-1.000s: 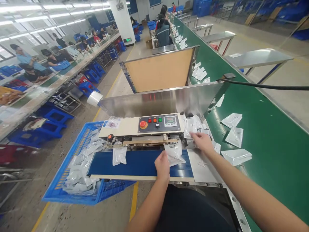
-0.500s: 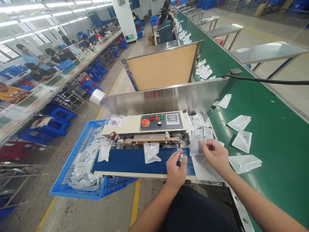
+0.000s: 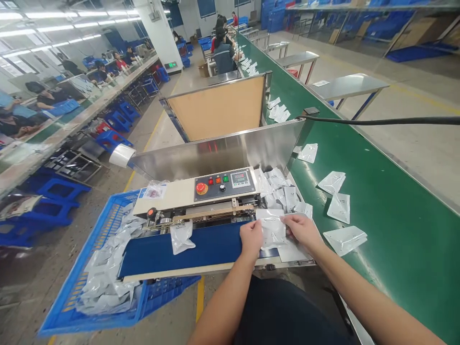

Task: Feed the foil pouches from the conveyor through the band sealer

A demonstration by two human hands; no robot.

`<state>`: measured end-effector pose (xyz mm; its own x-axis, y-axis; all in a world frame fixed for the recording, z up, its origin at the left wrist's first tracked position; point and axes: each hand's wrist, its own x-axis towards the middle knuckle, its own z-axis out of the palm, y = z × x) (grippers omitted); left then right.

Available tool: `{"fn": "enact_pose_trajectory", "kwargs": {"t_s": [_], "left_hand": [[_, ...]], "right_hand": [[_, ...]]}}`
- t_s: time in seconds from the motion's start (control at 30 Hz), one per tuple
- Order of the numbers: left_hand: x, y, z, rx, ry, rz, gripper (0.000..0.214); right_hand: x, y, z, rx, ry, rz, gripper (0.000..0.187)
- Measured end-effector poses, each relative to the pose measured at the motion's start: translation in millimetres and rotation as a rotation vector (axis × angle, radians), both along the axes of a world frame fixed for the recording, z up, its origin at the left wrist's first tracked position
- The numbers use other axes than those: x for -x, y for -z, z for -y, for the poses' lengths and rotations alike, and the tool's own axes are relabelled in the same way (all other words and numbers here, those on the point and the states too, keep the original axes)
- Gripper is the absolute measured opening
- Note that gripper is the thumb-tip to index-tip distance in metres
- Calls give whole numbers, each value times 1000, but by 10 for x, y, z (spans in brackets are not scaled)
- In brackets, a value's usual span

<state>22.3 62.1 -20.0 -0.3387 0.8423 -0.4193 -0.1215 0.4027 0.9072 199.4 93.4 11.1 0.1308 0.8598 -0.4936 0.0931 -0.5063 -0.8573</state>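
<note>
Between my two hands a white and clear plastic pouch (image 3: 272, 229) is held upright by its side edges, at the right end of the sealing machine (image 3: 168, 197). My left hand (image 3: 251, 239) pinches the left edge, over the blue belt (image 3: 215, 249). On the opposite edge, my right hand (image 3: 302, 231) has thumb and fingers closed. Another pouch (image 3: 181, 237) hangs from the machine's sealing strip further left, its lower part over the belt. Several pouches lie heaped behind my hands, beside the control panel (image 3: 224, 184).
A blue basket (image 3: 61, 302) full of pouches stands at the machine's left end. To the right runs a green conveyor (image 3: 381, 211) with scattered pouches. A metal panel (image 3: 223, 148) rises behind the machine, and a black cable (image 3: 377, 121) crosses the conveyor. People sit at distant benches.
My hands have come together on one pouch, the left now gripping its edge. The hanging pouch has travelled left along the machine, and the one ahead of it has left the belt. The view has turned right.
</note>
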Motion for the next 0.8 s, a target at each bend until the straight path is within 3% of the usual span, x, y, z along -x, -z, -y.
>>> {"fn": "enact_pose_trajectory", "kwargs": {"t_s": [0.1, 0.2, 0.33, 0.43, 0.53, 0.6, 0.67, 0.8], "left_hand": [[121, 46, -110, 26, -80, 52, 54], [366, 54, -28, -21, -127, 133, 58], [807, 33, 343, -105, -234, 27, 51], [1079, -32, 684, -128, -388, -111, 50], [1200, -123, 930, -160, -444, -178, 56], [1182, -166, 998, -203, -430, -215, 57], [1083, -187, 982, -254, -369, -231, 55], [667, -235, 765, -367, -136, -231, 43]], "right_hand": [[149, 83, -190, 66, -101, -59, 41], [233, 122, -516, 13, -207, 90, 44], [301, 144, -1274, -188, -75, 453, 38], [466, 185, -1827, -253, -37, 535, 27], [649, 224, -2081, -288, -47, 559, 21], [680, 212, -2035, -329, -29, 571, 20], [594, 158, -1822, -396, 17, 589, 21], [184, -23, -979, -618, 119, 519, 30]]}}
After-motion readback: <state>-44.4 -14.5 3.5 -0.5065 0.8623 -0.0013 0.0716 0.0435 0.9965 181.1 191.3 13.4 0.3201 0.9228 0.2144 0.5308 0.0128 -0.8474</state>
